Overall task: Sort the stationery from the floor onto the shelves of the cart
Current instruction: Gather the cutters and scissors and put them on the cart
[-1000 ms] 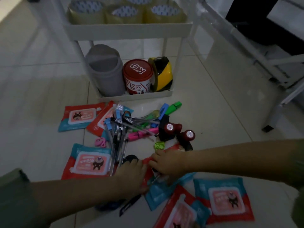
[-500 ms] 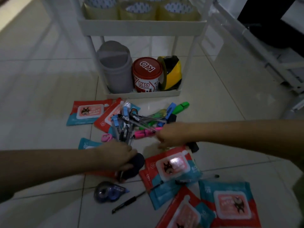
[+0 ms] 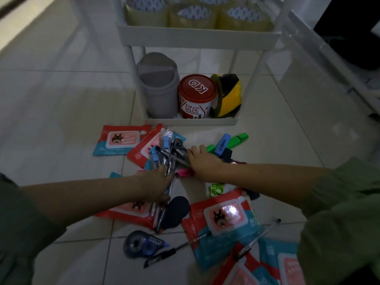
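I cannot tell whether the left hand [image 3: 156, 183], lying over the bundle of clear-barrelled pens [image 3: 164, 175] at frame centre, grips them: its fingertips are hidden. The right hand [image 3: 202, 160] covers part of the pink marker [image 3: 183, 173], and its fingers disappear among the pen tips. The red-and-teal wipes packet [image 3: 131, 212] beneath the left forearm is mostly concealed. The rolls of clear packing tape [image 3: 193, 16] on the white cart's upper shelf [image 3: 197, 36] are cut off by the top edge. Wipes packets at lower right [image 3: 281, 266] run off the bottom edge, partly behind my green sleeve [image 3: 339, 223]. Small print on the packets is too blurred to read.
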A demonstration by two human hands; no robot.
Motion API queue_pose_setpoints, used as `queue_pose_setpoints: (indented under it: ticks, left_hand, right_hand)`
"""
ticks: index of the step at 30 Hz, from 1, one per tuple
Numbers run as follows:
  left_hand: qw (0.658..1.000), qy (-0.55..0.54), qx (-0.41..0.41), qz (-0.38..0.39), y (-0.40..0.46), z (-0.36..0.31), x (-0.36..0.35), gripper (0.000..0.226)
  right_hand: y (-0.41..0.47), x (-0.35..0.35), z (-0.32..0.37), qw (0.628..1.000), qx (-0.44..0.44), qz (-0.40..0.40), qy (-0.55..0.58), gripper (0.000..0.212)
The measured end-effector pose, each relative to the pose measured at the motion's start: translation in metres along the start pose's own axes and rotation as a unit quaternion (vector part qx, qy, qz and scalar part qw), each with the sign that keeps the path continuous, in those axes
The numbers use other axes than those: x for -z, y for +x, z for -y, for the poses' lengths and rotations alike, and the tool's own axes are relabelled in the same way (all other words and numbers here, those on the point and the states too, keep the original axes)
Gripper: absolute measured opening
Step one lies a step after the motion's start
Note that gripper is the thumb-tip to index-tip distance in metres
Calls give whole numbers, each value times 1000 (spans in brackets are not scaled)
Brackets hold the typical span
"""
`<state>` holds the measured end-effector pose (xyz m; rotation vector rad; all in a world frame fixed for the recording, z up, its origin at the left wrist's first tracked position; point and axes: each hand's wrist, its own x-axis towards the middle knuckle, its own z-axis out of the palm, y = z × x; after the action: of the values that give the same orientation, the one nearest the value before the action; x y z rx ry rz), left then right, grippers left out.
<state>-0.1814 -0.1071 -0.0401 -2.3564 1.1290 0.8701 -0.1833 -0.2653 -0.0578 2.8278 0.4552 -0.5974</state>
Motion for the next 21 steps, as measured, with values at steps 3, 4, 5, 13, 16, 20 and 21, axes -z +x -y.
queue_pose_setpoints:
  ticks: [3,4,5,13,16,20,21]
  left_hand:
    - [1000,-20,11,-21,8,3,-1,65]
    - [1000,-14,10,-20,9,4,-1,64]
    - [1000,-5,12,-18,10,5,-1,62]
    - [969,4,38,-243,11,10,-5,49]
    - [956,44,-13,-289,14,12,-12,38]
    - [950,89,-36,-296,18,2,-8,46]
    - [956,93,-45,-274,20,2,-8,44]
  right_hand:
    - [-4,0,-1,998,-28,30,56,50]
    - [-7,-1,-1,996,-29,39,69,48]
    - [-9,-2,0,996,-25,42,69,46]
    - [-31,-11,9,987,56,145,46,68]
    - [-18,4,-2,971,65,213,89,64]
    - [3,21,-22,978,8,143,150,44]
    - [7,24,-27,983,-3,110,144,38]
